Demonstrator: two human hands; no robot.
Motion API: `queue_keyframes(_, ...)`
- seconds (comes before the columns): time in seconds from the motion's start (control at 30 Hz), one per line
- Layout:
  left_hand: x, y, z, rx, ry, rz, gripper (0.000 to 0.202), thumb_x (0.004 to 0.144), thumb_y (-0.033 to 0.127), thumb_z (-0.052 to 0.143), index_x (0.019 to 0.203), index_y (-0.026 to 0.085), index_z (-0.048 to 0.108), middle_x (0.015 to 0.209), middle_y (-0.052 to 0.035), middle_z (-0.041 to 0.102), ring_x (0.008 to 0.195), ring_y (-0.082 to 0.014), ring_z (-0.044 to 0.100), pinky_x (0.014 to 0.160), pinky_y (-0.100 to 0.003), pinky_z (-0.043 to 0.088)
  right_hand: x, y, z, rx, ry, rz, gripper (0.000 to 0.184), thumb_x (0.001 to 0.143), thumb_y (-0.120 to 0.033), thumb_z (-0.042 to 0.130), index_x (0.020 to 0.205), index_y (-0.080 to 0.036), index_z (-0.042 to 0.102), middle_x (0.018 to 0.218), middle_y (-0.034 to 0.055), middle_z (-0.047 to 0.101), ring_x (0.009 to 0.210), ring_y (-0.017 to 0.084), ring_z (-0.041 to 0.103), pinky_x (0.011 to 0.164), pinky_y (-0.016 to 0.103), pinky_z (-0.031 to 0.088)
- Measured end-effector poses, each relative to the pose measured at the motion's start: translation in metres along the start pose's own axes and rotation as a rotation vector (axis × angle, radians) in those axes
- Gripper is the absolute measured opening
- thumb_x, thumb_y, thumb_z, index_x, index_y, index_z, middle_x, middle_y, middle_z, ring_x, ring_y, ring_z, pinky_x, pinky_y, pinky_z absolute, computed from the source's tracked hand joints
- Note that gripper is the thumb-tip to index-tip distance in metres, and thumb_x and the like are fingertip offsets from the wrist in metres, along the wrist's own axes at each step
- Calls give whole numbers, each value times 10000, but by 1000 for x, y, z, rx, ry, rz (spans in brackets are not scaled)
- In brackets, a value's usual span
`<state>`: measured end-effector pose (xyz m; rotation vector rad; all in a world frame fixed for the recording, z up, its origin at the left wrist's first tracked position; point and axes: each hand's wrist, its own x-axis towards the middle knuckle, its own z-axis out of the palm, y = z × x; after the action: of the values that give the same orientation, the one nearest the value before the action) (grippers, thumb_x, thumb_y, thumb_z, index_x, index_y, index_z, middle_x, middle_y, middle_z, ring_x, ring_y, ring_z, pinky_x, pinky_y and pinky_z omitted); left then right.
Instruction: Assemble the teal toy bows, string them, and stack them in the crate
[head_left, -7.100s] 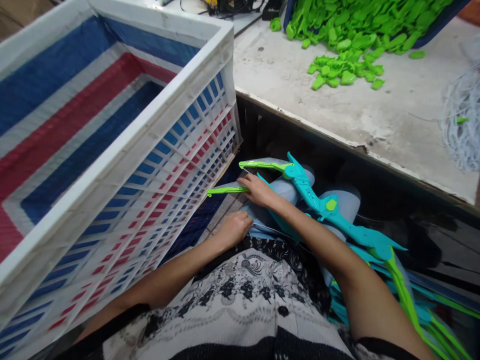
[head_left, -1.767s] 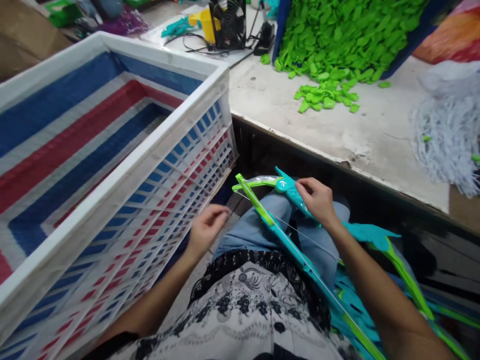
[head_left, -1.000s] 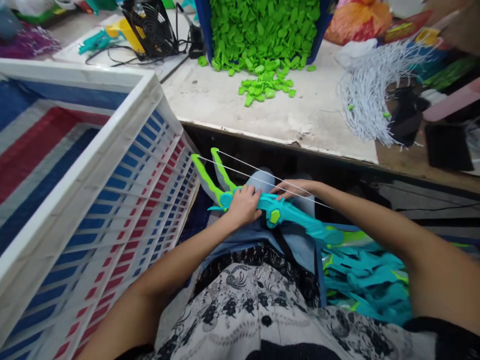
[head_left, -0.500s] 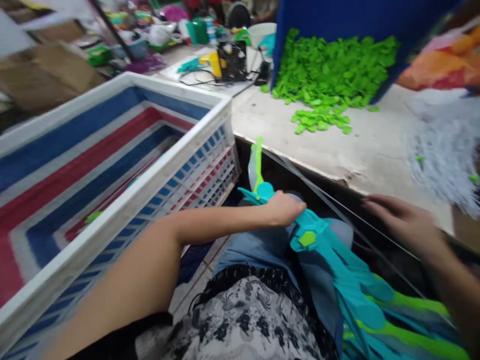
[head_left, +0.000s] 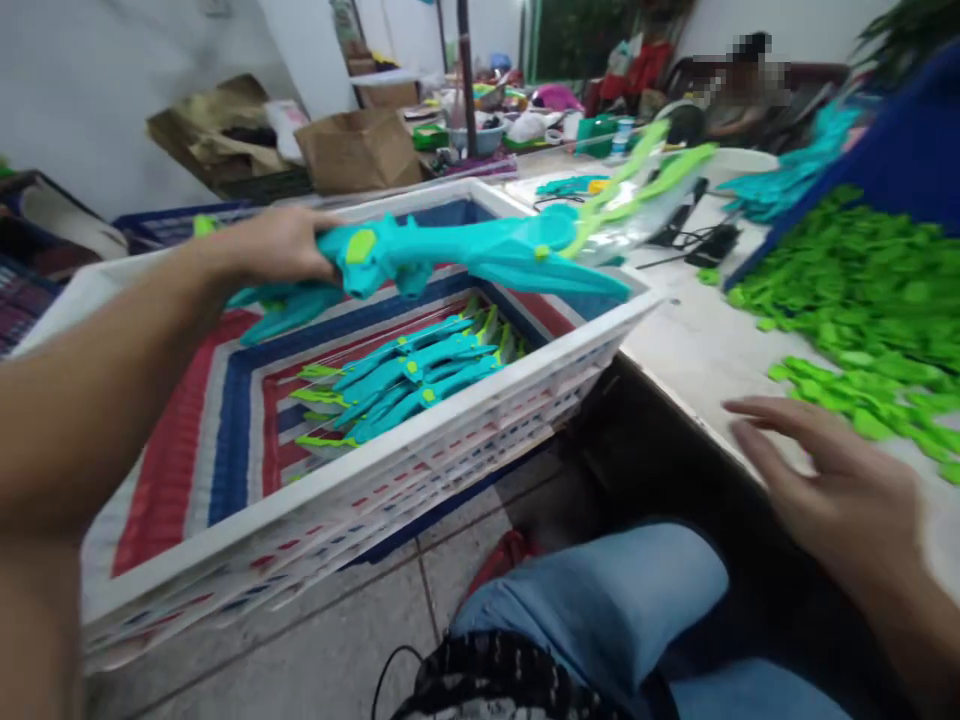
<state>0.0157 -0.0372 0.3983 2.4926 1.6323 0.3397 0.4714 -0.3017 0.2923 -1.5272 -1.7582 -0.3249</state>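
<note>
Now left hand (head_left: 274,243), previously on the lap, grips a turquoise plastic toy bow with lime-green limbs (head_left: 465,250) above the white slatted plastic crate (head_left: 420,440), while right hand (head_left: 817,480) has released it, fingers spread, empty.

Even, soft indoor light, no hard shadows or glare. Motion blur smears the right hand (head_left: 832,490) and the bow (head_left: 480,250). Edges bow outward; the far background, upper frame, is soft.
</note>
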Motion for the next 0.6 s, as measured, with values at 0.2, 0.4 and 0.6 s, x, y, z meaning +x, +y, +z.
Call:
queue_keyframes(0.2,-26,-114,111,-335,-68,-270,265,604,355,740,713,130,653,567,44,579,794,-174,610,725,-217,461,81,-51,136,209,-212,-362,352,847,-297,556,1195,-244,555,1146,68,635,1152,268,526,1027,502,343)
queue_keyframes(0.4,-47,-126,195,-204,-356,-379,382,570,313,684,928,181,653,824,-39,683,740,-237,619,600,-273,420,81,-56,153,161,-270,-352,307,866,-348,432,1092,-272,624,925,54,660,929,263,571,950,501,322)
queue_keyframes(0.6,-28,-149,216,-235,-337,-409,431,534,337,706,939,203,652,828,6,678,776,-213,600,638,-234,407,82,-59,152,133,-290,-348,324,869,-360,382,1087,-270,605,903,72,647,911,287,561,915,531,314)
